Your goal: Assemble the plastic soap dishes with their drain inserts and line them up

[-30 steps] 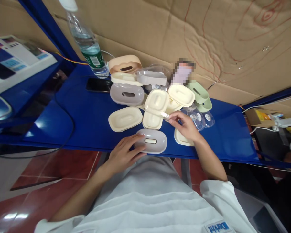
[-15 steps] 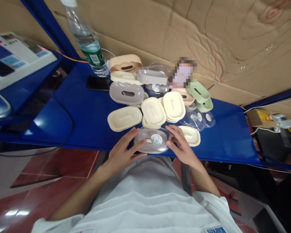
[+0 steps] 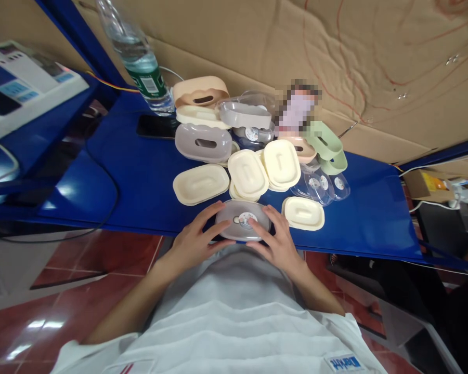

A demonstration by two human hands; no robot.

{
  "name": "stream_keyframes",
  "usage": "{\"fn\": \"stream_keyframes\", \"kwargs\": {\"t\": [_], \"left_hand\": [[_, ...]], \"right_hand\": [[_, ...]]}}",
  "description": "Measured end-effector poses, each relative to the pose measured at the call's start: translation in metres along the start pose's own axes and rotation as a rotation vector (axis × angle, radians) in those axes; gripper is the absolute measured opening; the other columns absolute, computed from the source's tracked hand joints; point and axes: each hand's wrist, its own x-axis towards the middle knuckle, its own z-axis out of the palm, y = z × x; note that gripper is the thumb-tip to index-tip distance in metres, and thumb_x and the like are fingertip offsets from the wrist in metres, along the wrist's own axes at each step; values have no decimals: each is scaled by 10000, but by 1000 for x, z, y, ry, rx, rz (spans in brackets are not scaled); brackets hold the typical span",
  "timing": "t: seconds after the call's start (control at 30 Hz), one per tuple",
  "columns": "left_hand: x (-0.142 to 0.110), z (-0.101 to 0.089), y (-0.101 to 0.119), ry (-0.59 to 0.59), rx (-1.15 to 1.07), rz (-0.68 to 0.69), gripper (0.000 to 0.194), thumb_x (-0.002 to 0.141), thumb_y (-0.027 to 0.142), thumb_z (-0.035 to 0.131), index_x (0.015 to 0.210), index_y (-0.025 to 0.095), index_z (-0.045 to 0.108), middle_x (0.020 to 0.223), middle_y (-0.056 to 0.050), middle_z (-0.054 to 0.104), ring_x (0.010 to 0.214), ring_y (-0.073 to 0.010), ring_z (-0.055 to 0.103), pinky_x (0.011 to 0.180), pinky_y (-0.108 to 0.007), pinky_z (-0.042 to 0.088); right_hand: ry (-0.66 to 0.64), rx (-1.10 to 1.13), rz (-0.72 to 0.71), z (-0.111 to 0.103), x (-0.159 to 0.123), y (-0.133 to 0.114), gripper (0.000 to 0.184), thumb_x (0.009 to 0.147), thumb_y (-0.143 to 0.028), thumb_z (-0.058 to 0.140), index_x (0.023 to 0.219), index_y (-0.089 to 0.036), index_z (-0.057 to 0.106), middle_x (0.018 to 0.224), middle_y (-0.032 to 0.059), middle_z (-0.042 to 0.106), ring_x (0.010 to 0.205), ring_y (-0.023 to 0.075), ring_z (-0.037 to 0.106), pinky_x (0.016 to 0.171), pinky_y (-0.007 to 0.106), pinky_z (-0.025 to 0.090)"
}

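A grey oval box with a clear lid [image 3: 223,218] sits at the front edge of the blue table, a round white sticker on its top. My left hand [image 3: 197,236] grips its left end, fingers spread over the lid and thumb along the near side. At the opposite end, my right hand [image 3: 281,241] holds it too, one fingertip at the sticker. Just behind lie stacked cream oval trays [image 3: 247,174] and more cream trays [image 3: 283,163]. A single cream tray [image 3: 303,213] rests right of my right hand, and another [image 3: 200,184] lies behind my left.
Grey [image 3: 187,143], peach [image 3: 191,93] and green [image 3: 325,145] slotted shells stand at the back. Clear lids with stickers [image 3: 322,195] lie to the right. A water bottle [image 3: 148,78] and a dark phone [image 3: 156,127] are at the back left. A cardboard wall [image 3: 226,47] rises behind.
My right hand has moved left and closed onto the box's right end, its fingers now over the lid. My left hand stays at the left end.
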Motion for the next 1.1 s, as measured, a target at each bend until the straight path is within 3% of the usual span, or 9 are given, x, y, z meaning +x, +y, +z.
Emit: {"fn": "stream_keyframes", "kwargs": {"t": [0.37,0.57,0.77,0.97,1.1], "left_hand": [[1,-4,-6,-50,-218,-46,434,981,384,813,1385,319,668,1563,-118,580,1428,-307,638,1141,-484,622],[6,-8,-6,-158,-243,-88,406,1014,449,760,1372,281,669,1690,-127,496,1475,-313,608,1141,-472,618],[7,-9,-7,-190,-282,-120,397,1027,516,724,1331,262,690,1691,-130,511,1517,-323,574,1186,-497,579],[7,-11,-9,-171,-302,-129,412,1012,508,748,1342,270,685,1675,-122,532,1492,-308,601,1183,-480,584],[9,-15,-10,-232,-290,-179,577,1019,572,713,1527,318,609,1686,-94,528,1509,-304,584,1224,-475,548]], "right_hand": [[60,-68,-60,7,-11,-2,660,982,-354,823,1592,-300,575,1795,142,331,1641,389,383,1249,582,518],[142,-86,-74,15,-17,0,755,941,-409,866,1620,-318,549,1778,130,374,1604,393,448,1237,578,547],[213,-86,-87,17,-19,0,759,921,-421,884,1595,-239,586,1698,170,496,1569,383,503,1235,530,557],[50,-83,-39,12,-21,-1,655,953,-366,858,1559,-277,625,1728,149,459,1642,389,379,1253,577,520],[34,-33,1,12,-23,-1,639,959,-326,848,1559,-300,631,1745,124,436,1647,377,373,1266,570,507]]}}
